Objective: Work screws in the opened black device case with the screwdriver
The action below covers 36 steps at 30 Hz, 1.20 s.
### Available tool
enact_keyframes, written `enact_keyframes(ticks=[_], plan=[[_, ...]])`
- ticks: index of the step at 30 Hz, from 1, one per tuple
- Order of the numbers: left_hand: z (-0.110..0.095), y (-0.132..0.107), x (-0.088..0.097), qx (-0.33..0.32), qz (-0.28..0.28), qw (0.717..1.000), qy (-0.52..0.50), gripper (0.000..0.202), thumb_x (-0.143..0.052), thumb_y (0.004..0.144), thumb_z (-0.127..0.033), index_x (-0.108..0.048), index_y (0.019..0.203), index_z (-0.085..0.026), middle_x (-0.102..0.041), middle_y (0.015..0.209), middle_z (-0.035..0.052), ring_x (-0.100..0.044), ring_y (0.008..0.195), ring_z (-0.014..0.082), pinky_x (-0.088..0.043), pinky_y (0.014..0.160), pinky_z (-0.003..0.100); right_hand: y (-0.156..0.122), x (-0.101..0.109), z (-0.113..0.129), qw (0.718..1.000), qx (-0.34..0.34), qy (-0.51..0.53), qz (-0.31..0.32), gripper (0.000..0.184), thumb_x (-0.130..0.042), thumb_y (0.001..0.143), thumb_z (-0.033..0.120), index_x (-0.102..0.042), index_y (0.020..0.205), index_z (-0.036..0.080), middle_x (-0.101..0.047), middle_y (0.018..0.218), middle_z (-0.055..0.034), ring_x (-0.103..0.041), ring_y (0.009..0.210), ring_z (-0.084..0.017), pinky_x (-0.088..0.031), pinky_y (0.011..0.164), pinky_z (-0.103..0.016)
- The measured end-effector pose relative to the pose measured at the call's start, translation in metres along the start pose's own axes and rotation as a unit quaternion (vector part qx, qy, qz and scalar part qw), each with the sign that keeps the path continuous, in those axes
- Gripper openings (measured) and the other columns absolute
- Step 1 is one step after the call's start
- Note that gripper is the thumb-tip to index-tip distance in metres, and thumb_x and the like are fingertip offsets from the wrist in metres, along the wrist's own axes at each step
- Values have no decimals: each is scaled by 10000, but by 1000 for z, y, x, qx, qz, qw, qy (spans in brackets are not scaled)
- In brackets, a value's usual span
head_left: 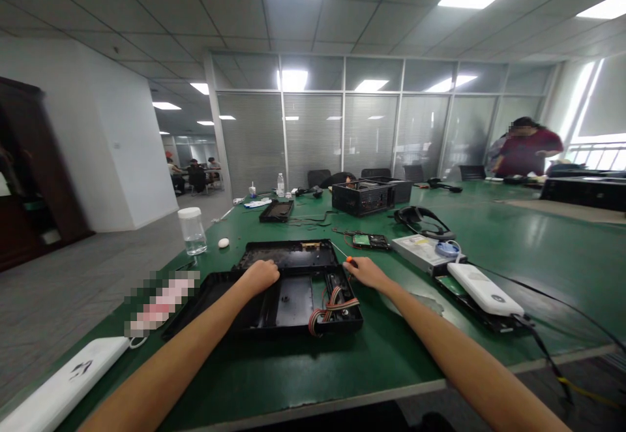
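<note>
A black casing (254, 314) lies on the green table in front of me, with striped ribbon cables (337, 308) at its right end. Behind it, a black panel (288, 257) with a brassy strip along its far edge rests against the casing. My left hand (260, 277) is closed at the near left part of this panel; whatever its fingers grip is hidden. In my right hand (368, 273) is a screwdriver (349, 260) with an orange-and-black handle. Its thin shaft points away and left, toward the panel's far right corner.
A lidded clear jar (193, 231) stands near the left table edge. To the right lie a silver drive (424, 253), a white power bank (485, 288) and a small green circuit board (370, 241). Farther back are a black computer chassis (362, 196) and a person (528, 148) standing.
</note>
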<state>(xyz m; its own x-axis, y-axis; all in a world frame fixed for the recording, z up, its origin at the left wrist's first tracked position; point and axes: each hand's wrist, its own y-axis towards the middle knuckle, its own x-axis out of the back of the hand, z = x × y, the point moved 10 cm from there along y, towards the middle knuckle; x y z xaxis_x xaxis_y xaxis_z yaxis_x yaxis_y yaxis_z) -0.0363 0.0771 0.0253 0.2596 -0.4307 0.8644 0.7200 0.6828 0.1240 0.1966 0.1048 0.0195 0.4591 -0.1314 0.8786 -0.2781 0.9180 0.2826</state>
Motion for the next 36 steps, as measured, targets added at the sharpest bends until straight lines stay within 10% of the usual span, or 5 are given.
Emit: enact_keyframes(ticks=[13,36], plan=[[-55,61,63,-61,-18,969,-240,135,-470,797,-167,-501,928,-168,-617,845,32,-578,758,132,-413,662,202,-4,-7,24,998,52,17,9,448,-375,816,491,-634,690,148,-624,639,-45,-538,587,-144,-326,546,-212],[-53,90,19,61,-73,884,-457,186,-543,744,-217,-672,855,-141,-672,861,39,-605,796,143,-441,755,219,0,39,-12,994,-25,-1,-107,378,-374,816,468,-604,779,170,-632,760,-74,-569,713,-186,-355,637,-241]])
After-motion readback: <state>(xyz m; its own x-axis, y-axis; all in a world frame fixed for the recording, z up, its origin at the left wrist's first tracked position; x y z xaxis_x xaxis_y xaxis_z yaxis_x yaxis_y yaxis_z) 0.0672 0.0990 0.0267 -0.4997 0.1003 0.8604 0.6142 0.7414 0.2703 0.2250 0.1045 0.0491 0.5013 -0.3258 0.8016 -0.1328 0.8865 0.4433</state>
